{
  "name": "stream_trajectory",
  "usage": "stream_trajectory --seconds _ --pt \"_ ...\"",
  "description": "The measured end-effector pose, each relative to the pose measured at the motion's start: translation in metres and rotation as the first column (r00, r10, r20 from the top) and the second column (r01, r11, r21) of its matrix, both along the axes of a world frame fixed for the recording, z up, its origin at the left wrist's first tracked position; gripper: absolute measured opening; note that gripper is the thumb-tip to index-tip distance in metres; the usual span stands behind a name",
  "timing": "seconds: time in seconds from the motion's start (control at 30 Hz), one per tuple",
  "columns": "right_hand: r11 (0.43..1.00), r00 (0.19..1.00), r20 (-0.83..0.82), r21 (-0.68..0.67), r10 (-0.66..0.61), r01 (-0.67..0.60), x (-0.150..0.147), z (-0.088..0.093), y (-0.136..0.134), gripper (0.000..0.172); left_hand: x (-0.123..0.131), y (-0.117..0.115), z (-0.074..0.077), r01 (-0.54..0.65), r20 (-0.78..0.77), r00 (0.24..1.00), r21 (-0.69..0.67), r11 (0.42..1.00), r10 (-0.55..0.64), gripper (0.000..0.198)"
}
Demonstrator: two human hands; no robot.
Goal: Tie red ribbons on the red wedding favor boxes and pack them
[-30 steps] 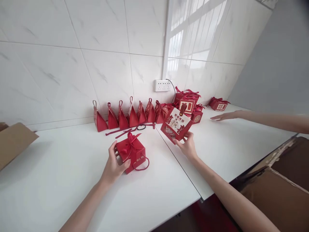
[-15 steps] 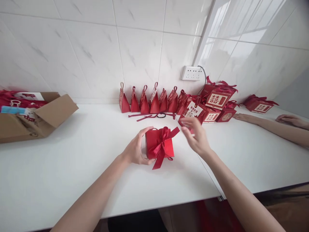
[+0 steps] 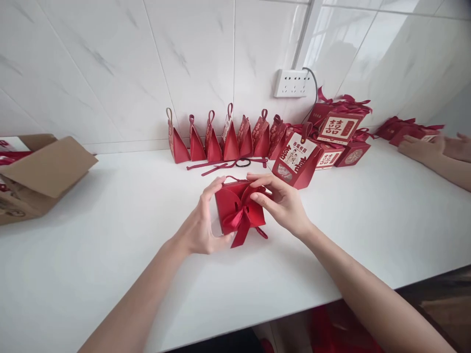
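A small red gift box [image 3: 222,203] stands in front of me on the white table, a red ribbon bow [image 3: 241,220] tied across its folded top. My left hand [image 3: 200,220] wraps around the box's left side, fingers at the far edge and thumb at the near corner. At the upper right of the box, my right hand [image 3: 281,201] has its fingers bent over the far edge and its thumb by the bow. One end of the ribbon is hidden under that hand. A twisted red cord [image 3: 262,232] sticks out at the box's near side.
Several red triangular boxes [image 3: 230,139] line the wall, with loose ribbons [image 3: 213,166] and a black ring [image 3: 243,162] before them. A larger gift box [image 3: 298,159] and stacked boxes [image 3: 340,125] stand right. An open carton [image 3: 51,166] is left. Another person's hands [image 3: 423,147] work far right.
My right hand has moved left from beside the big box onto the ribboned box. The view has shifted somewhat. The other person's hands have lifted toward the boxes at far right.
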State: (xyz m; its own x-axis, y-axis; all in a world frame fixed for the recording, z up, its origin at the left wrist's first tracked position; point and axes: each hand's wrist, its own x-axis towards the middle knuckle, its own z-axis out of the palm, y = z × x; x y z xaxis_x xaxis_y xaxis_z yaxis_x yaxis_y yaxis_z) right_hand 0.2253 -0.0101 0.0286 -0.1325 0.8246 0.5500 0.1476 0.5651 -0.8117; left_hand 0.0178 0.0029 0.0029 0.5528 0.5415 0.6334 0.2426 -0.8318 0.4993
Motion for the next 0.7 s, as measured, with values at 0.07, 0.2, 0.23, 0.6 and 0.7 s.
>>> stream_trajectory --seconds 0.07,0.2,0.23,0.6,0.7 --pt "0.999 1.000 -0.013 -0.045 -0.008 0.007 0.000 -0.001 0.002 0.013 0.001 0.000 0.001 -0.004 0.022 1.000 -0.033 0.999 0.005 0.089" --pt "0.990 0.993 -0.063 -0.114 -0.096 0.089 -0.005 -0.005 0.006 0.018 0.002 -0.002 0.001 0.017 0.098 0.995 -0.109 0.994 -0.006 0.069" --pt "0.988 0.991 -0.083 -0.124 -0.107 0.096 -0.006 -0.006 0.006 0.021 0.002 -0.002 0.000 0.003 0.112 0.994 -0.139 0.990 0.013 0.066" --pt "0.902 0.996 0.083 -0.431 0.015 0.022 0.011 0.012 0.007 0.033 0.011 -0.005 0.009 -0.194 0.286 0.901 -0.409 0.892 0.327 0.025" --pt "0.871 0.995 0.008 -0.484 0.103 -0.087 0.013 0.013 0.008 0.031 0.015 -0.006 0.006 -0.202 0.365 0.834 -0.496 0.845 0.413 0.024"
